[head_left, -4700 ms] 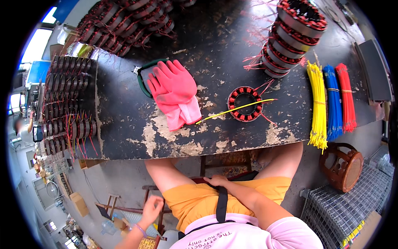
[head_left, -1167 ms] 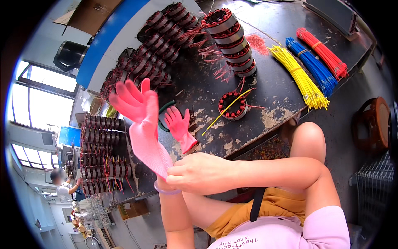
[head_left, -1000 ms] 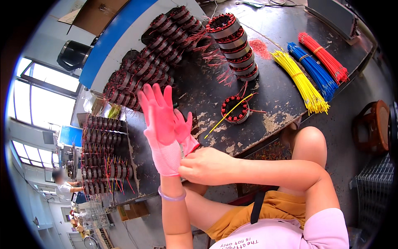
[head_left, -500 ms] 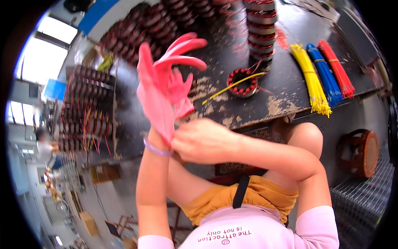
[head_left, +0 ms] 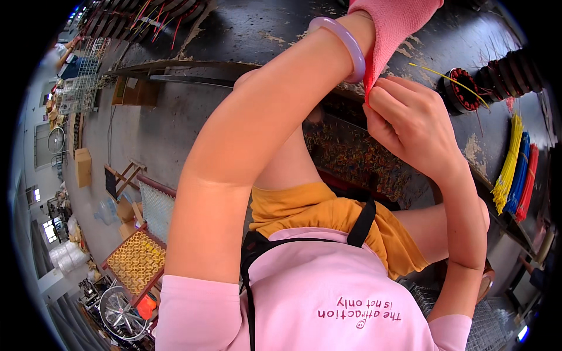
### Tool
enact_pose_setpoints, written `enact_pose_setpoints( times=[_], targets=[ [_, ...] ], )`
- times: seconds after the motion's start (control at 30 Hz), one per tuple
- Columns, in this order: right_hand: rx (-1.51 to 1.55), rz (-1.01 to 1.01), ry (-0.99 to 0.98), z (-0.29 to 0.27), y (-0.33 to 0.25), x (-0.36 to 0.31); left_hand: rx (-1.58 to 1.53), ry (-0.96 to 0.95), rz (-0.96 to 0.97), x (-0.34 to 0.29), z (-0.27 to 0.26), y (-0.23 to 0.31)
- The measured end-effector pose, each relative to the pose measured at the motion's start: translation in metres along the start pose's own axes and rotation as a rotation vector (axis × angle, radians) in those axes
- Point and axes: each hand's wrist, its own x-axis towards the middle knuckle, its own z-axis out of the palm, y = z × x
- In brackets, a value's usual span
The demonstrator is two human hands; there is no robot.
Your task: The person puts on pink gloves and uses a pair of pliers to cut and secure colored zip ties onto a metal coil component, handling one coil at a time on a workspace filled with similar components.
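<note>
My left hand (head_left: 391, 20) wears a pink knitted work glove (head_left: 404, 29) and reaches past the upper edge of the view, so its fingers are out of sight. A lilac bangle (head_left: 345, 44) circles that wrist, just below the cuff. With bare fingers closed, my right hand (head_left: 413, 120) pinches the glove's cuff edge and stretches it toward me. Right of it, on the dark worktable (head_left: 263, 35), rest a copper-red wound stator ring (head_left: 462, 90) and a yellow wire (head_left: 436, 73) lying across it.
Stacked stators (head_left: 512, 73) lie beyond the ring. Yellow (head_left: 508, 167), blue (head_left: 518, 175) and red wire bundles (head_left: 528, 184) sit near the table's right edge. More stators (head_left: 140, 17) fill the far left. Wire scraps (head_left: 357, 155) cover a surface under the table. A woven-seat chair (head_left: 137, 260) stands left.
The view has swung down and left. My gloved hand has gone up past the top edge, and the second pink glove on the table is out of sight. My right hand still grips the cuff.
</note>
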Motion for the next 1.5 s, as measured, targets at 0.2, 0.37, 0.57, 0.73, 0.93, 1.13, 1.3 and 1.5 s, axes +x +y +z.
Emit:
enact_pose_setpoints(
  times=[0.2, 0.37, 0.57, 0.73, 0.93, 1.13, 1.3, 1.5],
  targets=[
    [0.193, 0.236, -0.150, -0.006, 0.001, -0.006, -0.836, -0.179, -0.451, -0.020, 0.010, 0.010],
    [1.192, 0.601, 0.237, -0.008, 0.047, -0.052, -1.158, -0.252, -0.599, -0.047, -0.002, 0.022],
    [1.207, 0.936, 0.791, 0.006, 0.036, -0.028, -1.267, -0.219, -0.657, -0.079, -0.024, 0.036],
    [1.323, 0.943, 0.822, 0.027, 0.026, -0.034, -1.309, -0.201, -0.713, -0.089, -0.026, 0.043],
    [1.116, 1.164, 0.827, 0.019, 0.014, -0.016, -1.438, -0.197, -0.735, -0.089, -0.019, 0.049],
    [1.036, 1.055, 0.815, 0.013, 0.014, -0.001, -1.525, -0.146, -0.614, -0.079, -0.007, 0.041],
    [1.080, 0.942, 0.726, 0.014, 0.032, -0.010, -1.416, 0.042, -0.463, -0.064, -0.005, 0.052],
    [1.094, 0.751, -0.011, 0.035, -0.022, -0.008, -1.178, -0.007, -0.361, -0.064, -0.039, 0.044]
  ],
)
